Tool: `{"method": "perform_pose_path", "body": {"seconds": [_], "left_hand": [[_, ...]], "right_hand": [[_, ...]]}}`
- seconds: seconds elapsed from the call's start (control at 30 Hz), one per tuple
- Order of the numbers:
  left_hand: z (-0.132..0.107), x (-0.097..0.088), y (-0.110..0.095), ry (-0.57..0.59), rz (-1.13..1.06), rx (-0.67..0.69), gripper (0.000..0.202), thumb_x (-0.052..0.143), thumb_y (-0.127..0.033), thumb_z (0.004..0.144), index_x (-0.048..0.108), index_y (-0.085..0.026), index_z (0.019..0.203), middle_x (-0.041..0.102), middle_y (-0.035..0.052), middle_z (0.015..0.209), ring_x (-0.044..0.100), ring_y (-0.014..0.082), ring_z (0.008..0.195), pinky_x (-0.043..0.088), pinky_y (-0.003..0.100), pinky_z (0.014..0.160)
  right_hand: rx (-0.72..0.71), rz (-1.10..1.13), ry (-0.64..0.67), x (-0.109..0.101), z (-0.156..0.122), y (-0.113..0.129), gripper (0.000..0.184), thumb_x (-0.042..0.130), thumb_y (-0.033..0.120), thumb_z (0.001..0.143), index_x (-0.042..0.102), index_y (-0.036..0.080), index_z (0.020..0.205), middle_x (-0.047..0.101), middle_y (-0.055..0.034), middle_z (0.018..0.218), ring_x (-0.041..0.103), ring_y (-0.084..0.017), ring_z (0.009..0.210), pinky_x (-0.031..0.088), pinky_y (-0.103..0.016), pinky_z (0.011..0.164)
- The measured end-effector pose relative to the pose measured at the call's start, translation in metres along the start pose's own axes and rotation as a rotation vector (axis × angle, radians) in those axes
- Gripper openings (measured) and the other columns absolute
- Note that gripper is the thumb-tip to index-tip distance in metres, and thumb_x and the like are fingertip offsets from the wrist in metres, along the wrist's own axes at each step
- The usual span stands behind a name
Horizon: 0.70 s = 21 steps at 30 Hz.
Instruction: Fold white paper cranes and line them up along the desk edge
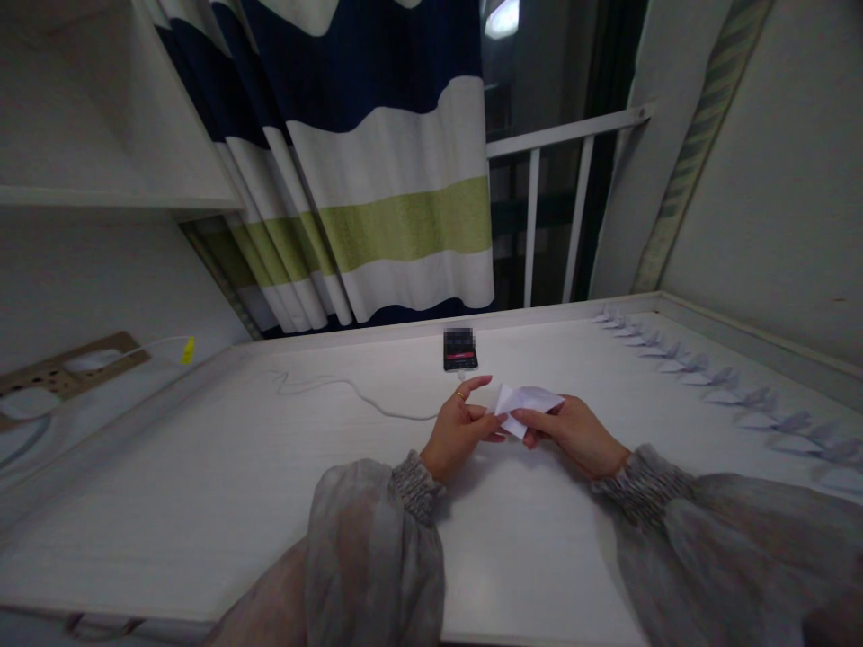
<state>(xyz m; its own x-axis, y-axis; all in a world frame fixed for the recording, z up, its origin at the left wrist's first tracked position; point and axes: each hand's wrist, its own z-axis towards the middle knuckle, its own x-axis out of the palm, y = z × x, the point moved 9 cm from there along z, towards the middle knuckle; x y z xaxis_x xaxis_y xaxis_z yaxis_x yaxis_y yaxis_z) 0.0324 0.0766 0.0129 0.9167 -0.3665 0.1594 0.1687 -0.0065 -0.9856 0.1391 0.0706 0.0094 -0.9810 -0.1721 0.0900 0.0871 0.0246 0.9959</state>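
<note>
White paper (529,400), partly folded into a pointed shape, sits at centre frame, raised just above the table (202,485). We find the left hand (458,431) pinching its left edge, forefinger lifted, and the right hand (573,431) gripping its right side. Folding on this piece appears unfinished, in our judgement. Completed work: a row of folded pieces (701,368) along the right of the frame; we count at least ten, the nearest too blurred to tally. One phone (459,349) and one cable (351,388) lie above the hands.
</note>
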Motion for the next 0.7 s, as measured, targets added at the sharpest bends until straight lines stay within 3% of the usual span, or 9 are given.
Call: {"method": "perform_pose_path", "body": {"seconds": [0.5, 0.7], "left_hand": [[-0.0013, 0.0008, -0.0041, -0.007, -0.056, 0.009, 0.072, 0.068, -0.023, 0.058, 0.036, -0.014, 0.121, 0.053, -0.0080, 0.045, 0.057, 0.0101, 0.050, 0.049, 0.028, 0.062], [-0.0014, 0.0016, -0.0013, 0.068, -0.097, -0.019, 0.078, 0.067, -0.024, 0.060, 0.028, -0.016, 0.127, 0.055, -0.0062, 0.049, 0.060, 0.0116, 0.055, 0.050, 0.031, 0.066]], "right_hand": [[-0.028, -0.024, 0.006, -0.0021, -0.0006, 0.0024, 0.023, 0.066, 0.032, 0.059, 0.061, 0.011, 0.066, 0.059, -0.0011, 0.053, 0.050, -0.009, 0.044, 0.042, -0.022, 0.048], [-0.003, -0.005, 0.008, -0.0023, -0.0004, 0.0004, 0.024, 0.068, 0.033, 0.056, 0.062, 0.011, 0.063, 0.060, -0.0016, 0.051, 0.049, -0.008, 0.042, 0.041, -0.022, 0.045]]}}
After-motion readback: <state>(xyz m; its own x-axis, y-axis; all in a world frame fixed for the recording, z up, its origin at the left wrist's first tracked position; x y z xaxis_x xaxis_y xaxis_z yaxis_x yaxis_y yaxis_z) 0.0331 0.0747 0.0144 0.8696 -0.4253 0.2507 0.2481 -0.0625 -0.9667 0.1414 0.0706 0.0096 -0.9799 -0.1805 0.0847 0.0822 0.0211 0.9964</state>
